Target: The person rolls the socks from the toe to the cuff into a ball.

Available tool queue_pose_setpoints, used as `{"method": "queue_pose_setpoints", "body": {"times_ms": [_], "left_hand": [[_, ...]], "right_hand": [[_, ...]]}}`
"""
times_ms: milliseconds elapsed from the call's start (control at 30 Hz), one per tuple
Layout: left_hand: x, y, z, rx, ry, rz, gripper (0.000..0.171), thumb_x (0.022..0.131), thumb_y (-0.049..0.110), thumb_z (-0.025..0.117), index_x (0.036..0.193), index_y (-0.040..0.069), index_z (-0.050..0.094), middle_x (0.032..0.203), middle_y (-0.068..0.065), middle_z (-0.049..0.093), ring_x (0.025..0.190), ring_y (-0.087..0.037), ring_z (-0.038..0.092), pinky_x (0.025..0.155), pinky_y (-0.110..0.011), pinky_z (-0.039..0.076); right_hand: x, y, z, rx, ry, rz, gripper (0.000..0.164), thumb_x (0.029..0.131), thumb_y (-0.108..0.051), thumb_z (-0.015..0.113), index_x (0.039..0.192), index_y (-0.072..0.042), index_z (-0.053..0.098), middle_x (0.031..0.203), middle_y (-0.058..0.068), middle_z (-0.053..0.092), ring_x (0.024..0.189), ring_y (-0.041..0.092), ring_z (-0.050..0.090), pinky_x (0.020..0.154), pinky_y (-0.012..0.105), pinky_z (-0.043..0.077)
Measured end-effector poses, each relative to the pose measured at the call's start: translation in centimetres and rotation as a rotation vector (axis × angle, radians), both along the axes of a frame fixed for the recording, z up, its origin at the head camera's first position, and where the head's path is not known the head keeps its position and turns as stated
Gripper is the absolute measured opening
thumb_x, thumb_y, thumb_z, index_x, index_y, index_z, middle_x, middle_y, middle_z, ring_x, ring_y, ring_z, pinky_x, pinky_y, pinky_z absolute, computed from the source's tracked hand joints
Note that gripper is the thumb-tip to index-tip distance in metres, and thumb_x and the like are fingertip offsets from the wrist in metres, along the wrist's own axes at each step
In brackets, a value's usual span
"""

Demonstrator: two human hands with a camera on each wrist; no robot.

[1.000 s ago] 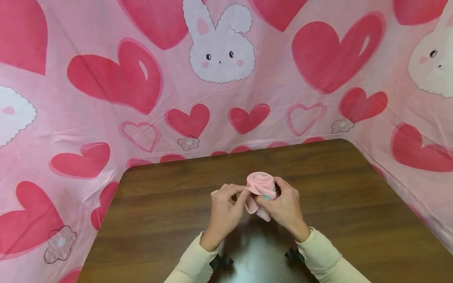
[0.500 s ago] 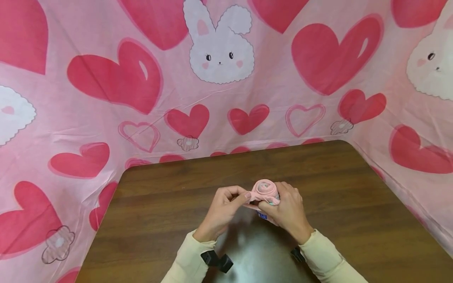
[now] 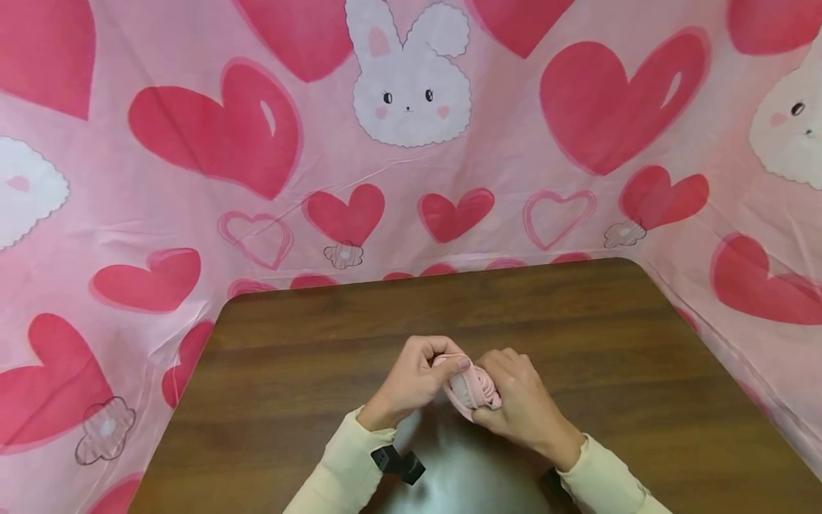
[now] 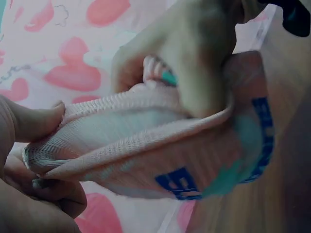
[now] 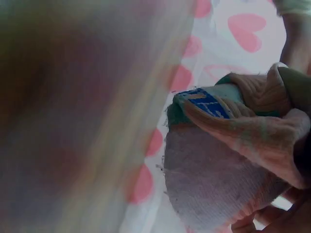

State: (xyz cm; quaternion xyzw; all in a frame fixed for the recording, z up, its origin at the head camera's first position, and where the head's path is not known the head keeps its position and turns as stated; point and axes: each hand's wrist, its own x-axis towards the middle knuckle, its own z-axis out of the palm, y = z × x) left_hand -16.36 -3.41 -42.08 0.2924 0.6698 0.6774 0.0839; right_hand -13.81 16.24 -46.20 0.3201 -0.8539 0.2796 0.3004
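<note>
A pink rolled sock (image 3: pixel 459 385) is held up over the table between both hands, its coiled layers facing right. My left hand (image 3: pixel 411 378) pinches the edge of the ribbed cuff between thumb and fingers, stretching it out to the left. From the other side, my right hand (image 3: pixel 529 403) grips the roll. In the left wrist view the cuff (image 4: pixel 141 145) gapes wide, and part of the right hand (image 4: pixel 194 58) dips into its opening. Blue lettering (image 4: pixel 180 183) and mint-green patches mark the fabric. The right wrist view shows the pale underside of the sock (image 5: pixel 214 170).
A dark brown wooden table (image 3: pixel 308 335) with rounded far corners spreads under the hands. Pink cloth (image 3: pixel 398 171) printed with hearts and rabbits hangs behind it and along both sides. A black wrist camera (image 3: pixel 398 464) is strapped at the left sleeve.
The coiled end has tipped from facing up to facing right, and the cuff is now spread open. Both hands have turned, and the right one has moved slightly lower.
</note>
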Motion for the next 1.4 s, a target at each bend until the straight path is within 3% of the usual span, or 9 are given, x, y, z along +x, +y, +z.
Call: {"method": "queue_pose_setpoints", "body": {"times_ms": [100,300,400,567,700,867,967,1133,1400], "left_hand": [[0.0,0.2,-0.3,-0.029,-0.019,0.027,0.012,0.093,0.000,0.067,0.085,-0.008,0.071,0.073,-0.005,0.065,0.060,-0.010,0.056,0.053,-0.022,0.048],[0.1,0.3,-0.3,-0.022,-0.184,-0.004,0.017,0.092,0.003,0.069,0.090,-0.014,0.072,0.073,-0.005,0.069,0.060,-0.008,0.060,0.054,-0.022,0.050],[0.7,0.3,-0.5,0.025,-0.303,-0.006,0.021,0.091,0.004,0.070,0.095,-0.017,0.071,0.078,-0.006,0.072,0.067,-0.009,0.063,0.059,-0.022,0.051],[1.5,0.9,-0.9,0.231,-0.537,0.050,0.009,0.090,-0.002,0.066,0.096,-0.010,0.068,0.082,-0.007,0.070,0.072,-0.013,0.063,0.064,-0.023,0.054],[1.7,1.2,-0.5,0.368,-0.662,0.124,0.016,0.089,-0.007,0.065,0.094,0.007,0.059,0.080,-0.009,0.067,0.070,-0.016,0.065,0.064,-0.026,0.056],[1.4,1.1,-0.3,0.317,-0.587,0.245,0.027,0.085,-0.009,0.070,0.094,0.008,0.051,0.072,-0.009,0.065,0.063,-0.016,0.062,0.058,-0.027,0.053],[1.2,1.1,-0.3,0.276,-0.533,0.271,0.033,0.084,-0.008,0.071,0.098,0.008,0.046,0.066,-0.007,0.063,0.059,-0.015,0.059,0.055,-0.026,0.052],[0.9,1.4,-0.5,0.327,-0.571,0.246,0.039,0.088,-0.007,0.068,0.102,0.010,0.036,0.067,-0.005,0.059,0.060,-0.013,0.058,0.058,-0.026,0.051],[0.4,1.5,-0.2,0.403,-0.611,0.199,0.038,0.093,-0.004,0.066,0.103,0.012,0.033,0.075,-0.008,0.065,0.064,-0.016,0.065,0.062,-0.027,0.054]], "right_hand": [[0.3,-0.1,-0.4,-0.091,-0.022,0.189,0.050,0.048,-0.013,0.083,0.095,-0.014,0.064,0.091,-0.009,0.062,0.080,0.010,0.052,0.066,0.025,0.041],[1.5,-0.6,0.0,-0.511,-0.136,0.572,0.062,0.047,0.015,0.073,0.106,-0.001,0.069,0.099,0.011,0.068,0.085,0.019,0.063,0.072,0.024,0.050],[2.4,-0.9,0.1,-0.711,-0.177,0.589,0.062,0.047,0.025,0.066,0.106,0.005,0.070,0.100,0.018,0.069,0.090,0.022,0.065,0.079,0.025,0.051],[3.3,-1.4,-0.4,-0.920,-0.253,0.472,0.054,0.054,0.030,0.061,0.104,0.012,0.068,0.100,0.020,0.070,0.088,0.020,0.066,0.075,0.024,0.053],[2.8,-1.1,-0.2,-0.793,-0.241,0.447,0.047,0.069,0.020,0.076,0.114,0.014,0.061,0.104,0.016,0.070,0.087,0.015,0.066,0.071,0.022,0.054],[1.6,-0.4,1.2,-0.285,-0.022,0.331,0.049,0.090,-0.031,0.077,0.124,0.002,0.061,0.106,0.006,0.069,0.078,0.007,0.063,0.064,0.017,0.052],[1.6,-0.7,2.1,-0.110,-0.025,0.271,0.049,0.081,-0.025,0.079,0.124,-0.009,0.064,0.107,-0.003,0.065,0.073,0.004,0.059,0.060,0.016,0.050],[2.1,-1.6,2.3,-0.100,-0.150,0.155,0.061,0.057,-0.013,0.082,0.115,-0.016,0.064,0.104,-0.009,0.060,0.076,0.005,0.057,0.062,0.019,0.049],[1.5,-1.5,1.1,-0.155,-0.141,0.199,0.056,0.063,-0.012,0.083,0.116,-0.012,0.068,0.089,-0.007,0.057,0.068,0.005,0.053,0.057,0.016,0.046]]}}
